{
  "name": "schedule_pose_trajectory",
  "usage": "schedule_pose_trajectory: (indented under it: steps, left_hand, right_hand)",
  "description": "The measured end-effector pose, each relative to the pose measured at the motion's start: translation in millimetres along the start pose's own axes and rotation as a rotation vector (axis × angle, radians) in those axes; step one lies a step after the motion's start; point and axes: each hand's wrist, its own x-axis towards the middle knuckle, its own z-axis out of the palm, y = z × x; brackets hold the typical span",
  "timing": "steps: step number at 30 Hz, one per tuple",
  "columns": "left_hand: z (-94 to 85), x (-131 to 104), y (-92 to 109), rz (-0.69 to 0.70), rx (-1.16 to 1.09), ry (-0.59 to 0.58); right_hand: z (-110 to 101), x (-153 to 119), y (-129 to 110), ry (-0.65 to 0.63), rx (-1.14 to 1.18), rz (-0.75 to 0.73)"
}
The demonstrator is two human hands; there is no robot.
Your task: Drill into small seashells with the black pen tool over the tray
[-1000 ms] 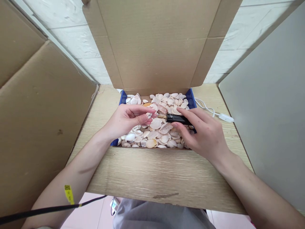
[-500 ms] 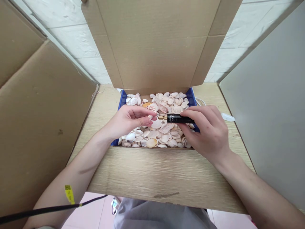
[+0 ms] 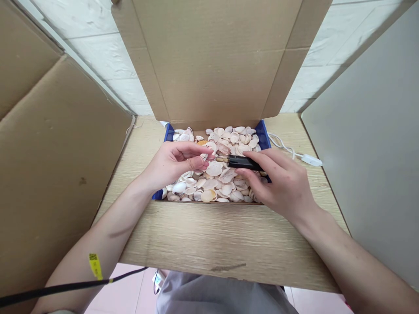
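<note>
My right hand (image 3: 281,181) grips a small black hand drill (image 3: 244,162), which lies nearly level with its brass chuck (image 3: 222,159) pointing left. A thin bit runs from the chuck to the fingertips of my left hand (image 3: 180,161). Those fingers are pinched on a small whitish piece that looks like a shell (image 3: 203,157), mostly hidden by the fingers. Whether the bit touches it, I cannot tell. Both hands are above an open box of shells (image 3: 209,184), mostly white and pinkish, with blue side walls (image 3: 263,133).
The box's cardboard lid (image 3: 212,61) stands up behind. A white cable with an inline switch (image 3: 310,160) lies on the wooden table (image 3: 203,235) at right. Cardboard (image 3: 65,144) walls the left side, a grey panel (image 3: 369,144) the right. A black cable (image 3: 65,288) crosses my left forearm.
My right hand and the drill have shifted slightly left, and the drill has rolled so its label no longer shows. My left hand has moved slightly left. More of the white cable shows.
</note>
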Motion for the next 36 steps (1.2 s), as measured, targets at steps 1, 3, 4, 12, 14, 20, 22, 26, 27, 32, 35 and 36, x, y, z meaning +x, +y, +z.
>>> schedule_pose_trajectory:
  steps: [1, 3, 4, 12, 14, 20, 22, 26, 27, 32, 35, 36]
  left_hand:
    - [-0.1, 0.0, -0.3, 0.004, -0.005, 0.006]
    - [0.1, 0.0, -0.3, 0.005, -0.001, 0.018]
    - [0.4, 0.0, -0.1, 0.002, 0.003, 0.022]
    - [4.1, 1.1, 2.9, -0.058, 0.070, 0.096]
    - [3.9, 1.3, 2.1, -0.075, 0.084, 0.088]
    - [3.4, -0.1, 3.4, -0.049, 0.115, 0.022]
    - [4.1, -0.9, 6.0, -0.047, 0.124, -0.038]
    - [5.9, -1.9, 9.7, -0.053, 0.140, -0.086]
    - [6.2, -1.9, 9.9, -0.054, 0.149, -0.085]
    - [5.7, -1.7, 6.5, -0.032, 0.167, -0.055]
    - [5.1, -1.7, 4.2, -0.027, 0.185, -0.020]
    - [5.0, -1.7, 3.8, -0.025, 0.195, -0.008]
  right_hand:
    - [-0.3, -0.3, -0.5, -0.024, 0.009, -0.002]
    - [-1.0, -0.5, -1.3, -0.062, 0.029, -0.021]
    - [-1.3, -0.5, -1.6, -0.073, 0.038, -0.032]
    - [-1.6, 1.7, -1.3, -0.001, 0.004, -0.070]
    - [-1.2, 1.4, -1.1, 0.017, 0.006, -0.070]
    - [0.8, -0.9, 0.4, -0.001, -0.013, 0.006]
    - [1.3, -0.8, 1.3, -0.019, -0.022, 0.017]
    - [1.8, -1.0, 2.6, -0.020, -0.045, 0.017]
    - [1.8, -1.6, 2.8, -0.024, -0.053, 0.019]
    - [1.9, -5.8, 3.2, -0.097, -0.078, 0.060]
    - [2.0, -6.1, 2.8, -0.125, -0.054, 0.073]
    - [1.9, -5.5, 2.6, -0.127, -0.043, 0.072]
